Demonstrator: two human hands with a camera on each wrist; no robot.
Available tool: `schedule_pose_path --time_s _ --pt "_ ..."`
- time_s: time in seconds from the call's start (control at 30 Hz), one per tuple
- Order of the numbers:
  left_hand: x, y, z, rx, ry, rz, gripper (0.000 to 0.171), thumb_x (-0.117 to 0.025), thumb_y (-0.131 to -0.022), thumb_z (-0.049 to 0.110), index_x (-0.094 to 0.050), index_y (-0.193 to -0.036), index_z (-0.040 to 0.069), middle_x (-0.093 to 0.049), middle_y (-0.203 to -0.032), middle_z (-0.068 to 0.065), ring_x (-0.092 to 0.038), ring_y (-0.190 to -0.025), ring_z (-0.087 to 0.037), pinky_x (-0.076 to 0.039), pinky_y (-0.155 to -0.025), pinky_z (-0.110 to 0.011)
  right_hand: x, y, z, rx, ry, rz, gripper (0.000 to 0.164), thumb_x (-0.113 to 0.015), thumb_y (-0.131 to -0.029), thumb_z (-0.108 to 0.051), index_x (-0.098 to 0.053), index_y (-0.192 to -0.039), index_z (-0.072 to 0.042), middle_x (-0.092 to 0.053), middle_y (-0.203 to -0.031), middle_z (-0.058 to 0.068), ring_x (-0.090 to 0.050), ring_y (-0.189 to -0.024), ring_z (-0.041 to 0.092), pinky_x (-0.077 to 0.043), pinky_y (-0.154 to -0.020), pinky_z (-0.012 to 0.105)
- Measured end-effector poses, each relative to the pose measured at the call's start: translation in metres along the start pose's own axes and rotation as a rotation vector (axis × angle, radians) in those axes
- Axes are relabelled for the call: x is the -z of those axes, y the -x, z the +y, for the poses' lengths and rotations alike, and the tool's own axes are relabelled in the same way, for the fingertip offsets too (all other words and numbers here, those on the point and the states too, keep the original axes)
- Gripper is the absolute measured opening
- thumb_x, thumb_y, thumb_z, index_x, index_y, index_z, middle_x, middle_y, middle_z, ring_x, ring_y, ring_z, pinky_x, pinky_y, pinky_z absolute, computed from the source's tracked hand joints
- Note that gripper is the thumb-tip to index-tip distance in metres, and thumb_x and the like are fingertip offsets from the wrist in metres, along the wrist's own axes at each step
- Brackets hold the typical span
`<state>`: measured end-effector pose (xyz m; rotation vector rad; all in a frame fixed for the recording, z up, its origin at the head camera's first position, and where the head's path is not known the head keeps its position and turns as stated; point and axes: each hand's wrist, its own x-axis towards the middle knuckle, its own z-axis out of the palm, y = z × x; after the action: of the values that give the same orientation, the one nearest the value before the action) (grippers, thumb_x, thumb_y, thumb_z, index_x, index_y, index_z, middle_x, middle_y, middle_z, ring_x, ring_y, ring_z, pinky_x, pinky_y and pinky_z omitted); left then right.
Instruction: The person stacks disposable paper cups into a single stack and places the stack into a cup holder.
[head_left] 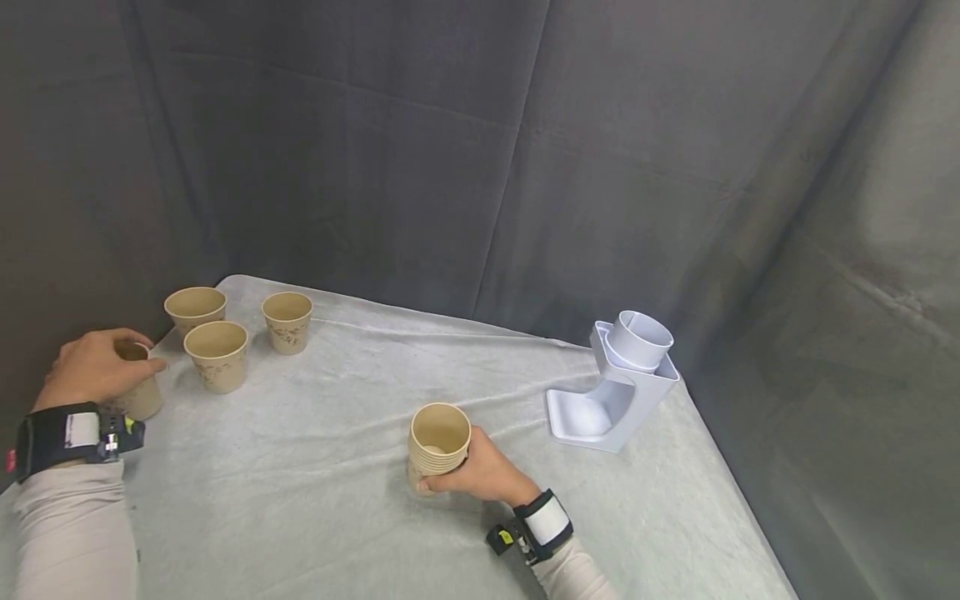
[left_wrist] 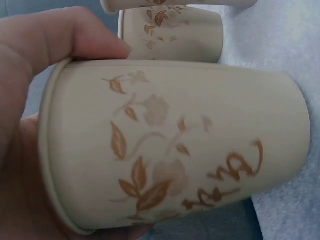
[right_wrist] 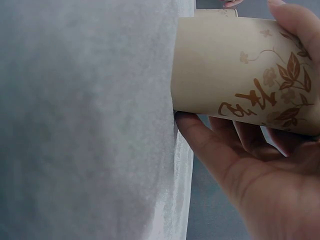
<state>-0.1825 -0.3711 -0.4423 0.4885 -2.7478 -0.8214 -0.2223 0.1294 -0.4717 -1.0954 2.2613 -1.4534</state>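
Observation:
At the far left of the head view, my left hand [head_left: 93, 367] holds a beige paper cup [head_left: 146, 398] near its rim, thumb on one side and fingers round the other. In the left wrist view that cup [left_wrist: 175, 145] shows brown leaf prints and brush lettering. My right hand [head_left: 487, 475] grips a stack of nested paper cups [head_left: 438, 442] nearer the middle, with several rims visible one above another. The right wrist view shows the lowest cup [right_wrist: 240, 70] of the stack, its base against the tablecloth and fingers curled round its side.
Three more paper cups stand upright by the left hand: a rear one [head_left: 195, 304], a front one [head_left: 217, 358] and one farther right [head_left: 288, 323]. A white plastic stand [head_left: 622, 400] with a round tube [head_left: 640, 340] on top is at the right. Grey curtains [head_left: 360, 150] hang behind the cloth-covered table [head_left: 300, 475].

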Motion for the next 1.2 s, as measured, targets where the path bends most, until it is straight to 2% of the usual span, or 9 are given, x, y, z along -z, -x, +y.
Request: schedule_pose_path --time_s 0.1,0.27,0.37,0.5,0.63,0.73,0.8,0.93,1.2 --pt "0.002 0.003 0.004 0.001 0.031 0.044 0.054 -0.060 -0.094 0.033 -0.054 -0.122 -0.013 -0.055 -0.115 -0.039 -0.046 -0.107 -0.059 -0.042 -0.080 -0.066 0.000 0.000 -0.001 -0.004 0.002 -0.001 0.069 -0.089 -0.069 0.000 -0.060 -0.131 -0.001 -0.069 -0.119 0.013 -0.065 -0.106 0.013 -0.050 -0.099 0.031" --pt "0.010 0.009 0.023 0.008 0.075 0.154 0.053 -0.054 -0.097 0.031 -0.052 -0.124 -0.014 -0.048 -0.120 -0.041 -0.035 -0.121 -0.065 -0.023 -0.105 -0.075 -0.002 -0.003 0.017 -0.008 0.000 -0.007 0.071 -0.089 -0.069 0.000 -0.059 -0.133 -0.001 -0.069 -0.120 0.014 -0.065 -0.107 0.016 -0.051 -0.100 0.033" --pt "0.015 0.011 0.036 -0.029 0.122 0.249 0.049 -0.054 -0.098 0.029 -0.054 -0.123 -0.013 -0.048 -0.121 -0.041 -0.034 -0.124 -0.064 -0.012 -0.115 -0.072 -0.003 -0.004 0.030 0.000 -0.003 -0.003 0.073 -0.090 -0.068 0.000 -0.058 -0.134 -0.003 -0.068 -0.121 0.014 -0.065 -0.108 0.018 -0.050 -0.100 0.034" --pt "0.019 0.011 0.055 -0.115 0.242 0.391 0.044 -0.056 -0.096 0.027 -0.062 -0.121 -0.009 -0.053 -0.123 -0.036 -0.039 -0.127 -0.058 -0.013 -0.117 -0.068 -0.002 -0.005 0.035 0.018 0.000 0.005 0.074 -0.092 -0.068 -0.004 -0.059 -0.134 -0.009 -0.069 -0.120 0.009 -0.065 -0.108 0.016 -0.050 -0.101 0.033" --pt "0.014 0.008 0.077 -0.214 0.338 0.529 0.037 -0.063 -0.091 0.023 -0.071 -0.116 -0.003 -0.060 -0.118 -0.026 -0.053 -0.113 -0.026 -0.030 -0.108 -0.055 -0.002 -0.006 0.035 0.030 -0.007 0.001 0.074 -0.092 -0.068 -0.007 -0.059 -0.134 -0.013 -0.069 -0.120 0.005 -0.065 -0.109 0.014 -0.050 -0.101 0.034" --pt "0.007 0.009 0.095 -0.301 0.388 0.605 0.029 -0.068 -0.087 0.019 -0.075 -0.107 -0.001 -0.062 -0.106 -0.016 -0.045 -0.099 0.003 -0.035 -0.092 -0.035 -0.002 -0.006 0.035 0.036 -0.010 -0.003 0.073 -0.093 -0.069 -0.008 -0.059 -0.133 -0.014 -0.069 -0.120 0.005 -0.065 -0.109 0.014 -0.050 -0.102 0.034" --pt "0.001 0.009 0.108 -0.380 0.432 0.648 0.026 -0.069 -0.084 0.017 -0.075 -0.101 -0.001 -0.062 -0.099 -0.013 -0.042 -0.092 0.011 -0.032 -0.083 -0.024 -0.002 -0.005 0.036 0.041 -0.004 -0.003 0.073 -0.093 -0.069 -0.009 -0.059 -0.133 -0.014 -0.069 -0.120 0.006 -0.065 -0.110 0.014 -0.050 -0.101 0.033" --pt "-0.016 0.011 0.137 -0.543 0.501 0.677 0.022 -0.070 -0.080 0.014 -0.074 -0.093 -0.002 -0.063 -0.092 -0.013 -0.050 -0.087 0.007 -0.035 -0.077 -0.012 -0.001 -0.005 0.036 0.046 0.002 -0.001 0.073 -0.093 -0.069 -0.009 -0.059 -0.134 -0.014 -0.069 -0.121 0.007 -0.065 -0.110 0.015 -0.050 -0.101 0.034" --pt "-0.052 0.028 0.194 -0.831 0.571 0.583 0.026 -0.070 -0.076 0.018 -0.072 -0.096 0.001 -0.066 -0.090 -0.012 -0.061 -0.086 -0.022 -0.041 -0.077 -0.022 -0.002 -0.004 0.035 0.036 -0.012 0.010 0.077 -0.093 -0.067 -0.007 -0.058 -0.135 -0.017 -0.068 -0.120 0.003 -0.066 -0.110 0.016 -0.050 -0.101 0.034"
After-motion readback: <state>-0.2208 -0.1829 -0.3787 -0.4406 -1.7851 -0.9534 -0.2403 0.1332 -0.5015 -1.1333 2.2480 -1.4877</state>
